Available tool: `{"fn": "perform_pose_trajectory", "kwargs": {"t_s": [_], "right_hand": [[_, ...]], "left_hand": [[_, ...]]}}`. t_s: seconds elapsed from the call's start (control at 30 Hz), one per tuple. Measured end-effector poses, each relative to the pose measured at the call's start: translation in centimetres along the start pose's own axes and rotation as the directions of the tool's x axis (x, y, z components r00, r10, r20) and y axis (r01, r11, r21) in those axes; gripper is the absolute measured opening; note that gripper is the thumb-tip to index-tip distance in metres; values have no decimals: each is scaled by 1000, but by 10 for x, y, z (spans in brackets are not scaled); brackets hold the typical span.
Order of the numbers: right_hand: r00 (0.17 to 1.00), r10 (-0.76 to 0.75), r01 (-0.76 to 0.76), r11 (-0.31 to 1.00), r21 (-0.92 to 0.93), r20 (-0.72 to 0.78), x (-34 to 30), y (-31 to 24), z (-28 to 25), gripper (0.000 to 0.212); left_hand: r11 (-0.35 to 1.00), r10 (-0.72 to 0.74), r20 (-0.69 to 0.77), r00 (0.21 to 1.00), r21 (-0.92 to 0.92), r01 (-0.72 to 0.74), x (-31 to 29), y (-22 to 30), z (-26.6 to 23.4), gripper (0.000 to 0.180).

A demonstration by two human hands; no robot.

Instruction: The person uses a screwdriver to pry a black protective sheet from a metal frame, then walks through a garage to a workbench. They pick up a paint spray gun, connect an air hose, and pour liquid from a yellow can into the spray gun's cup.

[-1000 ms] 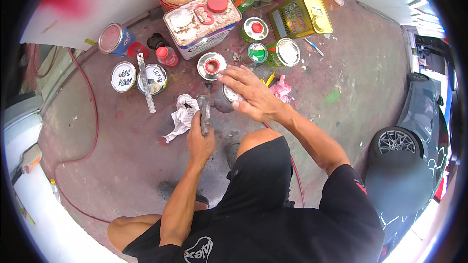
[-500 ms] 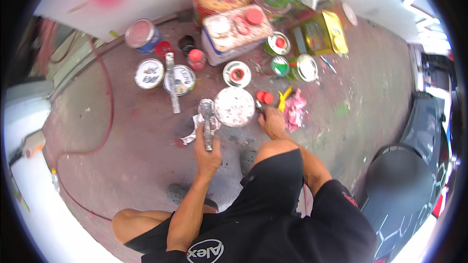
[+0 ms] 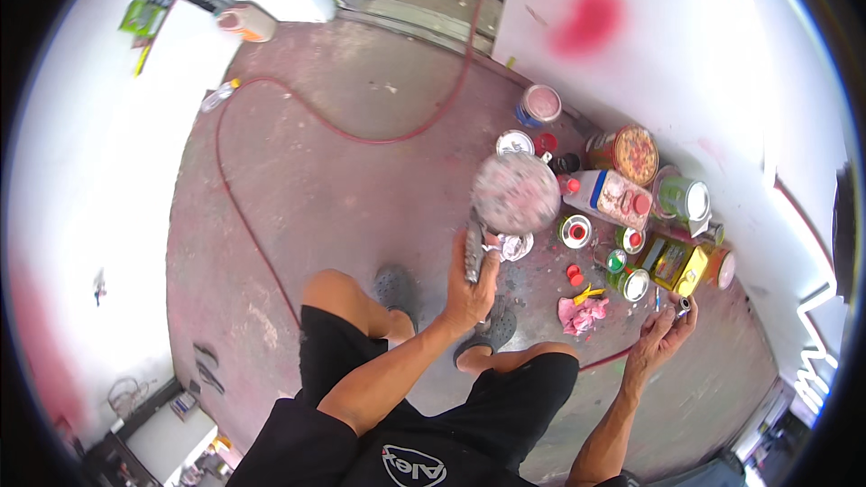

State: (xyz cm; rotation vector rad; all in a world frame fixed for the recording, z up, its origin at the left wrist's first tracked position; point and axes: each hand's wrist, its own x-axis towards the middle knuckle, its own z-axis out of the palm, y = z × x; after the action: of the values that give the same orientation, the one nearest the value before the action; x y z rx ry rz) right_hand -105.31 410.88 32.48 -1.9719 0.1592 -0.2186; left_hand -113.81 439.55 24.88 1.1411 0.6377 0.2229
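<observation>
My left hand (image 3: 472,284) is closed round the grey, paint-crusted handle of a spray gun (image 3: 474,248). Its round, paint-spattered cup (image 3: 516,194), blurred by motion, tops the gun and hides part of the cans behind. Out to the right, my right hand (image 3: 663,338) pinches a small metal hose fitting (image 3: 685,305) between thumb and fingers. A red hose (image 3: 606,361) runs toward that hand, partly behind the forearm. Under the cup lies white crumpled paper (image 3: 516,247). Between my hands on the floor are red caps (image 3: 575,274), a yellow tool-like piece (image 3: 591,292) and a pink rag (image 3: 582,315).
Several paint cans, including a blue pail (image 3: 539,105) and a large spattered tin (image 3: 635,155), stand along the white wall (image 3: 704,63). A white jug (image 3: 609,198) and yellow tin (image 3: 675,263) are among them. Another red hose (image 3: 379,140) loops over the floor at the left.
The view has swung left, so the cans now sit at the right. My left hand has lifted the spray gun closer. My right hand has moved away from the cup, out to the right.
</observation>
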Motion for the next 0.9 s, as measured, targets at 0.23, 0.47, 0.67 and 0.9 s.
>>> {"fn": "perform_pose_trajectory", "kwargs": {"t_s": [0.23, 0.47, 0.67, 0.9], "right_hand": [[853, -288, 335, 942, -34, 436, -13, -203, 35, 41], [591, -385, 303, 921, 247, 709, -79, -360, 42, 28], [298, -540, 362, 827, 431, 787, -123, -428, 38, 31], [5, -699, 307, 682, 664, 715, -192, -486, 54, 36]], "left_hand": [[969, 90, -386, 918, -179, -170, -33, 259, 8, 34], [889, 159, -625, 764, -245, -386, -113, 498, -18, 22], [824, 336, -755, 563, -55, -564, -212, 612, -48, 21], [768, 262, -894, 364, -35, -640, -318, 643, -106, 21]]}}
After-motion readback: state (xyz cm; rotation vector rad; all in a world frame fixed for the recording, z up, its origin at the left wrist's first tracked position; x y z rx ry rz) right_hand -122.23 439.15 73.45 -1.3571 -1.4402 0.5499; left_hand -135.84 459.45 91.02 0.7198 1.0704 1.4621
